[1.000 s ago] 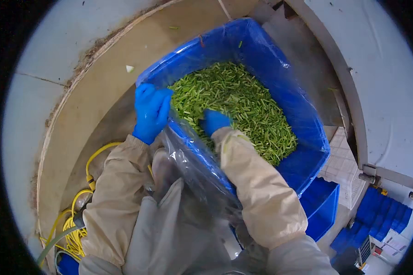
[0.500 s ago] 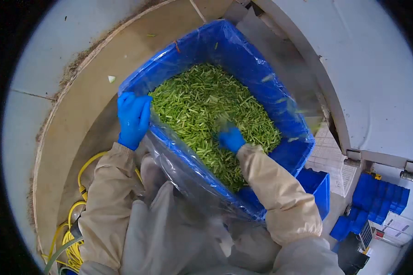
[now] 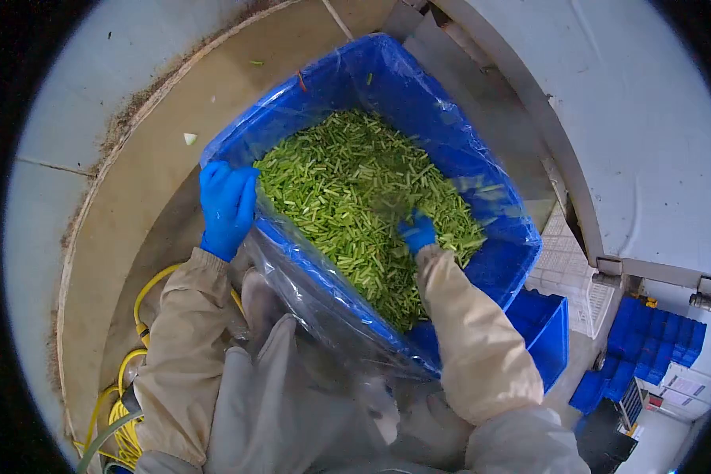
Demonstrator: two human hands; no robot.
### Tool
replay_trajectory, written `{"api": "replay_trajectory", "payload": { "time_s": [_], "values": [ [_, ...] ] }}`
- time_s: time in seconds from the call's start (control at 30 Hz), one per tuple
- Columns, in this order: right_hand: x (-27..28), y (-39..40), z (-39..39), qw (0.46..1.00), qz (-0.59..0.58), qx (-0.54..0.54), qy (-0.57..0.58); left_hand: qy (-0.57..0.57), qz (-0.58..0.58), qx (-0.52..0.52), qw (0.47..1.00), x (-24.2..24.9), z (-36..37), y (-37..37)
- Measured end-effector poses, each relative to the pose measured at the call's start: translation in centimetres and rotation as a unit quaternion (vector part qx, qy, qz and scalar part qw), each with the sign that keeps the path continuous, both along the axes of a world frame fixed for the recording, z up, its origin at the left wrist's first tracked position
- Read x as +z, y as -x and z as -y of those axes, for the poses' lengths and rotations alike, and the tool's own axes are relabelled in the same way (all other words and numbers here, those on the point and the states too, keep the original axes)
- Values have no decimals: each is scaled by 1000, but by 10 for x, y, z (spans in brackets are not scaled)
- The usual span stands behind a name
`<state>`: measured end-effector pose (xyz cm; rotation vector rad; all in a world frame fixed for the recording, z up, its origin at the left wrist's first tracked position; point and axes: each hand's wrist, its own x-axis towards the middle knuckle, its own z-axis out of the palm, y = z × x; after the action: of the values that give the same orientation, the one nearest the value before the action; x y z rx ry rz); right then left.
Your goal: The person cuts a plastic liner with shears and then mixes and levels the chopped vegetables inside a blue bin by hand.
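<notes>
A large blue bin [image 3: 458, 118], lined with clear plastic [image 3: 316, 276], holds a heap of chopped green stalks [image 3: 332, 189]. At the bin's left corner, my left hand [image 3: 227, 204] in a blue glove is closed over the rim and liner. My right hand [image 3: 419, 231], also blue-gloved, is down in the green pieces right of the middle of the heap. Its fingertips are smeared by motion and partly hidden among the pieces. Some blurred green bits show against the bin's right inner wall.
A smaller blue crate [image 3: 549, 336] stands beside the bin at the right, near a white grated crate [image 3: 565, 261]. Blue crates [image 3: 656, 340] are stacked farther right. A yellow hose [image 3: 126, 426] lies coiled at lower left. A pale scrap [image 3: 190, 138] is on the floor.
My right hand has shifted a little right and up through the green pieces, its forearm moving along. Blurred bits at the right wall have changed place. My left hand stays on the rim.
</notes>
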<state>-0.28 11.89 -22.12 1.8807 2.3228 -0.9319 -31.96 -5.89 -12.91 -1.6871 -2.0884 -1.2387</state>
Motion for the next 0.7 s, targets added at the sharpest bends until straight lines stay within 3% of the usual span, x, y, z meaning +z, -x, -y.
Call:
{"api": "replay_trajectory", "payload": {
  "time_s": [0.07, 0.1, 0.13, 0.2, 0.23, 0.3, 0.33, 0.4, 0.43, 0.47, 0.7],
  "values": [
    [5, -3, 18, 990, -77, 97, 74, 5, 8, 7, 1000, 4, 0, 1],
    [6, -6, 22, 988, -56, 142, -12, 9, 9, 3, 1000, 5, 0, 1],
    [8, -7, 15, 988, -55, 144, -12, 13, 10, -3, 1000, 5, 0, 1],
    [17, -6, -14, 978, 166, 126, 6, 3, 5, -5, 1000, 6, -2, 1],
    [-3, -15, -30, 969, 128, 166, -132, -5, 0, -7, 1000, 6, -2, 1],
    [-11, -9, -63, 938, 95, 227, -244, -8, -8, -10, 1000, 5, -2, 1],
    [-38, -9, -82, 938, 93, 226, -244, -11, -16, -13, 1000, 5, -2, 1],
    [-102, -9, -118, 876, 40, 143, -458, 2, -17, -5, 1000, 4, -1, 1],
    [-80, 5, -124, 921, 148, 95, -348, 17, -16, 3, 1000, 4, -1, 2],
    [-72, 9, -118, 922, 148, 95, -346, 19, -16, 2, 1000, 4, 0, 2],
    [6, -47, -5, 985, 131, 110, -22, -9, -21, -3, 1000, 1, -1, 2]
  ]
}}
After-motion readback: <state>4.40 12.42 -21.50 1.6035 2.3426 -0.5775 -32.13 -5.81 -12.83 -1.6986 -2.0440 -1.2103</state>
